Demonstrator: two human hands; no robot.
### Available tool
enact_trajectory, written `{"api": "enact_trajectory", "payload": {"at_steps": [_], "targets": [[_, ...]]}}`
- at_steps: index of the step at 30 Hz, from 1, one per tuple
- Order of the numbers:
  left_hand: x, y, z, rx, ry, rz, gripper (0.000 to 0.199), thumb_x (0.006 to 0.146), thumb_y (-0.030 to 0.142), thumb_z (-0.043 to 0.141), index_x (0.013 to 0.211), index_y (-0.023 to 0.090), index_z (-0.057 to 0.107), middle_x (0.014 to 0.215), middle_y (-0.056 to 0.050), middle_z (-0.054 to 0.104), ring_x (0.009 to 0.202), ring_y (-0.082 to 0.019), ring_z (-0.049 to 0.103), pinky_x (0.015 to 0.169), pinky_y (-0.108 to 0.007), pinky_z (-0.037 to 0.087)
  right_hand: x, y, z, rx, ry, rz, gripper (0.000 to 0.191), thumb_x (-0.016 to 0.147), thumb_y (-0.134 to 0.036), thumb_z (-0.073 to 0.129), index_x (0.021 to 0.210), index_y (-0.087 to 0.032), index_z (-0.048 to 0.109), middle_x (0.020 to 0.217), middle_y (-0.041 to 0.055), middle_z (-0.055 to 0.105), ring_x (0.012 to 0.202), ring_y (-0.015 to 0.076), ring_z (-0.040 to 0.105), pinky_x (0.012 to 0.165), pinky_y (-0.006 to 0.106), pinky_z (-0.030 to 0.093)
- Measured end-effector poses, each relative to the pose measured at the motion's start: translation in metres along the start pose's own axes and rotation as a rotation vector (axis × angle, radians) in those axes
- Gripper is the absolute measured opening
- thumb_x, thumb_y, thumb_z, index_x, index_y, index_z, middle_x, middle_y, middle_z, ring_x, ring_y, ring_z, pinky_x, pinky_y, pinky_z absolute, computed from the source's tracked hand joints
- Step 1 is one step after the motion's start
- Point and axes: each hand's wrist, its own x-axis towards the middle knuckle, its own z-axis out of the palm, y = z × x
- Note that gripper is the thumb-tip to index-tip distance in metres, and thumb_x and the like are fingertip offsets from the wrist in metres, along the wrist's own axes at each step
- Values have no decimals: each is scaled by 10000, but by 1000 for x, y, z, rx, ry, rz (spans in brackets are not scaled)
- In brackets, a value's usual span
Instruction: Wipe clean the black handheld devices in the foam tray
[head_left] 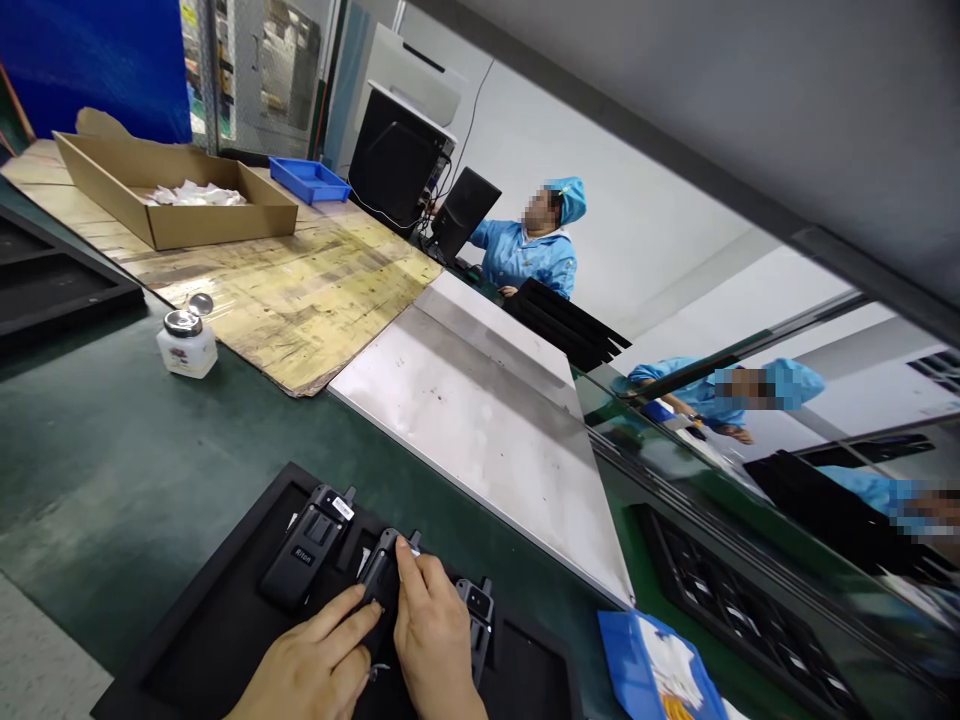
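Observation:
A black foam tray [217, 570] lies at the bottom of the view and holds black handheld radios. Both hands are on the middle radio [388, 560]. The fingers of my left hand [311, 655] press on its lower left side, and my right hand [435, 625] grips its upper right edge. To the left, a radio with a "Riton" label [304, 550] and a white sticker rests in its slot. Another radio [477, 612] sits to the right, partly hidden by my right hand.
A white bottle [187, 345] stands at the left on the green table. Beyond are a cardboard box [225, 225], a blue tray [309, 180] and a white board [487, 430]. A blue bin [630, 665] is at lower right. Several people in blue work beyond, near a conveyor.

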Motion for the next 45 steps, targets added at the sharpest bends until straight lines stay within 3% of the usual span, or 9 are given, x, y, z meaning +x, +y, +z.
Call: {"api": "enact_trajectory", "payload": {"at_steps": [12, 21, 45], "targets": [[-2, -5, -3, -15, -60, 63, 196, 853, 83, 496, 876, 192, 657, 1182, -19, 716, 1194, -222, 623, 872, -256, 616, 1, 0, -2, 30, -17, 14, 383, 997, -140, 349, 1268, -175, 617, 831, 53, 619, 657, 132, 598, 585, 224, 489], [3, -4, -11, -71, -97, 42, 253, 825, 45, 496, 953, 184, 663, 1192, -44, 714, 1210, -226, 613, 875, -259, 617, 3, 0, -5, 55, -37, 45, 400, 994, -141, 341, 1268, -180, 630, 825, 53, 620, 657, 131, 610, 574, 219, 487], [8, -3, -17, -45, -123, 41, 267, 834, 46, 452, 907, 187, 666, 1187, -33, 721, 1182, -235, 638, 844, -269, 633, -4, 0, 2, 61, 12, 45, 392, 1004, -153, 349, 1294, -185, 611, 868, 66, 640, 718, 139, 636, 627, 226, 523]]}}
